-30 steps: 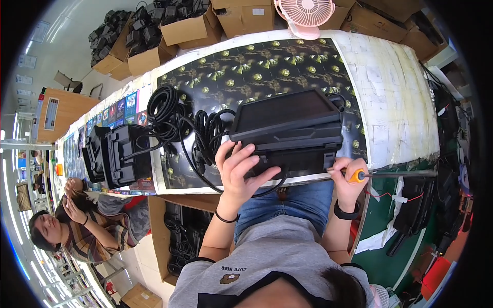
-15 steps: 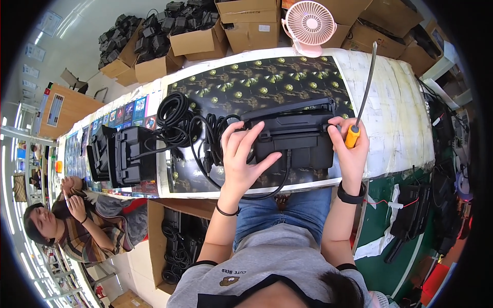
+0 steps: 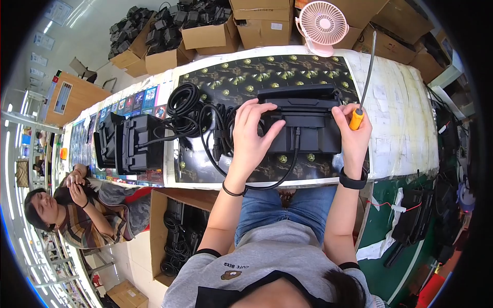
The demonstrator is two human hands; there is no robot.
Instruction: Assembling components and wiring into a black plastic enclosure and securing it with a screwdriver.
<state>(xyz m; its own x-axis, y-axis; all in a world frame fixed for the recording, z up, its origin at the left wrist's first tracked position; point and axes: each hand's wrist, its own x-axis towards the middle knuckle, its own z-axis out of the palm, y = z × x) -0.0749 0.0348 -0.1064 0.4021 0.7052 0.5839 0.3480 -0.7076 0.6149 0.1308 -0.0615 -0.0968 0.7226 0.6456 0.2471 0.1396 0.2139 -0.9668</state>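
Note:
A black plastic case (image 3: 310, 136) with a hinged lid (image 3: 303, 92) lies in front of me on a dark patterned sheet, its lid raised toward the far side. My left hand (image 3: 251, 133) is at the case's left end, fingers and thumb apart, fingertips touching its upper edge. At the right end my right hand (image 3: 355, 138) grips a screwdriver (image 3: 356, 119) by its yellow handle, the long metal shaft pointing up and away. The same hand's thumb and fingertips rest on the case's right corner. A black cable (image 3: 295, 156) runs from the case's near side, curving left to a coil (image 3: 183, 100).
Another open black case (image 3: 141, 146) sits to the left on the table. A pink fan (image 3: 323, 23) stands at the far edge. Cardboard boxes (image 3: 208, 38) line the back, and one (image 3: 159, 233) with black parts stands below left. A co-worker (image 3: 97, 215) sits at left.
The case and its lid sit slightly farther from me, with both hands still at its ends. My right hand keeps the screwdriver. The co-worker's hands have come together. The whole view has shifted slightly.

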